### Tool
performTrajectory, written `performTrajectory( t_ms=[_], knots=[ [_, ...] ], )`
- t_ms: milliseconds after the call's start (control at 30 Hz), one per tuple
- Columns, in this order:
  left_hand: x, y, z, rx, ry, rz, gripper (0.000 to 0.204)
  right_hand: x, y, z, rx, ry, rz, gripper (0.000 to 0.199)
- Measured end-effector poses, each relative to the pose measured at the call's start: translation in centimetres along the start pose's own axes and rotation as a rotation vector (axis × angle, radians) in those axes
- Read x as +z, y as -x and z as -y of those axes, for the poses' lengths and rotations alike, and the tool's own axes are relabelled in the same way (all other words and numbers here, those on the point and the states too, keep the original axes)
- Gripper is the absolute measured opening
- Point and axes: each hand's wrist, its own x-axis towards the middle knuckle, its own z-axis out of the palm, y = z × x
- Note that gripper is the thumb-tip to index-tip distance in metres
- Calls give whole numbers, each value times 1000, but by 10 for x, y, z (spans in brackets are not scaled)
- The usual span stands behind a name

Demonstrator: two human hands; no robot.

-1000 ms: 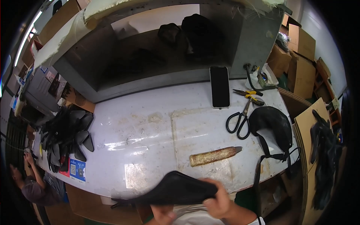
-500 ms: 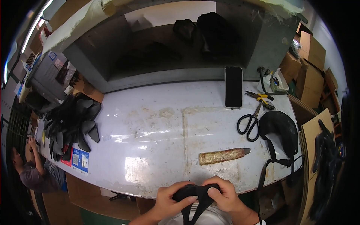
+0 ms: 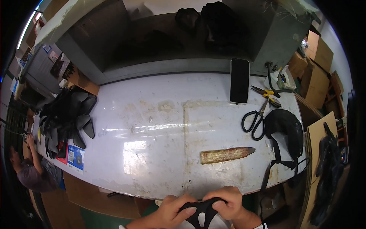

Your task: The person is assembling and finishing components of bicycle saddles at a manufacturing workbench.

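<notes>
— Where does everything sit on the worktop (image 3: 152, 126)?
— Stick (image 3: 227, 155) near centre; scissors (image 3: 254, 119) at two o'clock of it, phone (image 3: 239, 80) at twelve, padded piece (image 3: 285, 129) at three, pile of cut pieces (image 3: 66, 120) at nine, both hands (image 3: 202, 208) at six, below the edge.

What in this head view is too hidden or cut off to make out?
- Black strappy piece: both hands, left and right, cover it; the lower edge cuts it off.
- Dark bundles in the recess: shadowed.
- Person at left: cut by the fisheye rim.
- Black pile: single pieces indistinct.
</notes>
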Motion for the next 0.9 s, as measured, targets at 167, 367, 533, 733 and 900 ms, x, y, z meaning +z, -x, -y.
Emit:
performTrajectory(
  t_ms=[167, 367, 533, 733, 900],
  knots=[
    [15, 5, 7, -56, -178, -108, 23, -6, -1, 12, 252, -69, 16, 59],
    [67, -9, 27, 364, -303, -194, 24, -10, 7, -11, -87, 317, -254, 56],
    [72, -2, 73, 469, -109, 6, 32, -15, 30, -30, -157, 246, -263, 61],
    [72, -5, 88, 478, -41, 75, 34, -12, 35, -39, -443, 335, -316, 49],
    [38, -25, 64, 265, -162, 161, 26, -6, 31, -41, -153, 332, -457, 59]
  ],
)
